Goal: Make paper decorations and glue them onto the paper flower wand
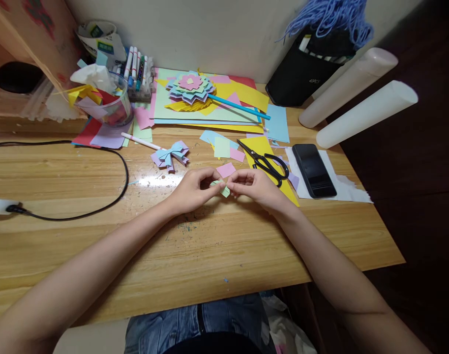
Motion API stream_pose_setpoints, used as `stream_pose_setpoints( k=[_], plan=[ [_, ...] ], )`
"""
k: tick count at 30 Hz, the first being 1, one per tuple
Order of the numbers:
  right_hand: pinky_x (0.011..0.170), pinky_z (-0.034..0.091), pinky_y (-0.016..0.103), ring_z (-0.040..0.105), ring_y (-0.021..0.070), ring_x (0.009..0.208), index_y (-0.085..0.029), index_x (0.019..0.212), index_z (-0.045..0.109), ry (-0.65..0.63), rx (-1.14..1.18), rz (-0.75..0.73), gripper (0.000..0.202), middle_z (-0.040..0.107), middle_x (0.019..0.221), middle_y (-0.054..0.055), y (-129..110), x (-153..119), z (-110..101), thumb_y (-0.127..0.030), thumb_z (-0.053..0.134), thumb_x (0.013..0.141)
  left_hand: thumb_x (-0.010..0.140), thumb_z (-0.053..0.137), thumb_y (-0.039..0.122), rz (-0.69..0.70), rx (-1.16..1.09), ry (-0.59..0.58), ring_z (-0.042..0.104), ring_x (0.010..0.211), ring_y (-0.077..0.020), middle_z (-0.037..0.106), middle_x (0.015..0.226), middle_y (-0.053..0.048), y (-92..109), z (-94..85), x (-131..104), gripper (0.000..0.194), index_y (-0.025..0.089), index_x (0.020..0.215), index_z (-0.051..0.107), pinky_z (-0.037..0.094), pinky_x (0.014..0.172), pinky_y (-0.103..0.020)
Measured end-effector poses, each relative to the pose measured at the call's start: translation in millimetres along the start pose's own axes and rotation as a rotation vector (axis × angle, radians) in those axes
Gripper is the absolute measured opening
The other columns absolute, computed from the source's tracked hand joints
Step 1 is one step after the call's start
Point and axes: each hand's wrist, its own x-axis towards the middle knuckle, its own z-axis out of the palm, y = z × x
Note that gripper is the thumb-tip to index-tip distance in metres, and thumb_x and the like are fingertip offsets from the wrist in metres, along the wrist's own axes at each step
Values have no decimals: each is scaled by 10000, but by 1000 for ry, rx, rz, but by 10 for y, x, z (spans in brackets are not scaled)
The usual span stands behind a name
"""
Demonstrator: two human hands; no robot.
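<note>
Both hands meet over the middle of the wooden table. My left hand point(196, 189) pinches the left side of a small light green paper piece point(224, 192), and my right hand point(254, 186) pinches its right side. Just beyond the fingertips lies a pink paper piece point(226, 170). Black scissors point(266, 162) rest on a yellow sheet point(288, 192) to the right of my right hand. A blue and purple paper bow point(170, 155) on a white stick lies beyond my left hand.
Behind lie a layered paper flower point(191, 87) and stacked coloured sheets point(209, 116). A tub of scraps point(117, 110) and a black cable point(126, 172) are left. To the right are a phone point(314, 170), white rolls point(368, 114) and a black pen holder point(296, 73).
</note>
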Motion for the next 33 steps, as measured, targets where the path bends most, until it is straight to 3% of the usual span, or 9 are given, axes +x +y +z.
stream_pose_setpoints(
  k=[15,33],
  plan=[
    [597,458,257,545,111,600,-158,693,624,91,-80,-108,245,614,673,14,-6,-8,30,-385,712,669,810,559,365,-11,-6,6,523,672,-127,612,728,-32,3,3,-5,249,130,751,620,396,626,-244],
    [576,450,248,546,109,583,-154,680,627,62,-83,-48,247,613,650,13,-21,-5,15,-384,712,652,799,562,356,-24,-15,13,499,648,-121,599,708,-26,7,5,1,239,132,735,613,377,595,-234]
  ],
)
